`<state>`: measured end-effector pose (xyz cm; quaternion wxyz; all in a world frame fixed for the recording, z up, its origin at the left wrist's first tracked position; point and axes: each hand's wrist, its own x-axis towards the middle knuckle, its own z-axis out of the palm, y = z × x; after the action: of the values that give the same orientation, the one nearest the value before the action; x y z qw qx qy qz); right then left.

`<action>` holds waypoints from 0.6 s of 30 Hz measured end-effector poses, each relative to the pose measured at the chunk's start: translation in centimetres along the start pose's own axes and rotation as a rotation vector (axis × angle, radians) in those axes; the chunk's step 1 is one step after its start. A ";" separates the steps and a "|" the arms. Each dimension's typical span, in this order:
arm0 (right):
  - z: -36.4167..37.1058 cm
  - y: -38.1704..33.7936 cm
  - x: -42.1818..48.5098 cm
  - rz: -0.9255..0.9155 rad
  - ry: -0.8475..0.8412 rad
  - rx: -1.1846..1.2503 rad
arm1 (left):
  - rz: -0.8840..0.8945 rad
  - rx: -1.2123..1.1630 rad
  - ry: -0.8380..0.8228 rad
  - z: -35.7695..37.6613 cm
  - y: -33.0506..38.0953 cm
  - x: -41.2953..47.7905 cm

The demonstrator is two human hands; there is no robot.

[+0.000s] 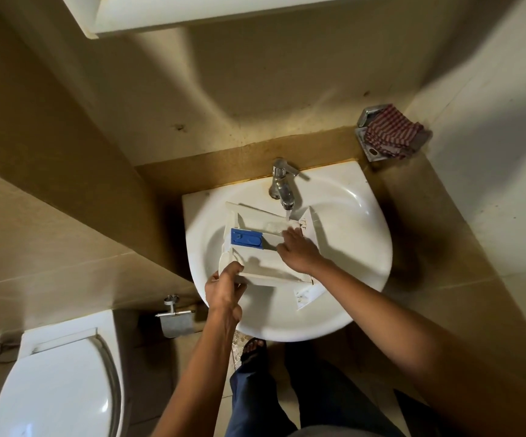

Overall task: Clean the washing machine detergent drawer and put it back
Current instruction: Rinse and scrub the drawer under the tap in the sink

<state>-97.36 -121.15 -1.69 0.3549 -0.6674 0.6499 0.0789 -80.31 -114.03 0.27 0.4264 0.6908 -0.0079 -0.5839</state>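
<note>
A white drawer point(268, 266) sits tilted in a sink point(365, 216), its far right compartment under water running from the tap point(282, 184). The left hand point(223, 290) grips the drawer's near left corner, fingers curled round the edge. The right hand point(299, 250) lies flat inside the drawer, fingers stretched towards the wet compartment. A blue insert point(245, 237) fills the left middle section. A small white part point(307, 296) lies in the basin just near the drawer. A striped cloth point(394, 132) sits far right; a toilet point(56, 389) is near left.
</note>
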 end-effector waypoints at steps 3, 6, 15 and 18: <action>-0.6 0.1 0.0 0.001 0.208 -0.073 | -0.010 -0.020 -0.051 -0.3 -0.3 0.5; -2.4 0.2 0.9 0.001 0.305 -0.043 | -0.020 -0.055 -0.082 -0.3 -1.1 1.1; -4.4 2.4 1.4 -0.208 0.332 -0.151 | -0.106 -0.219 -0.143 -0.1 -3.3 2.1; -4.2 2.8 0.9 -0.223 0.373 -0.214 | -0.115 -0.251 -0.212 -0.1 -3.4 2.4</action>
<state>-101.32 -124.04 -0.22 0.1625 -0.7718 0.6146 -0.0171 -81.10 -113.02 -3.73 0.4719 0.5660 0.0595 -0.6734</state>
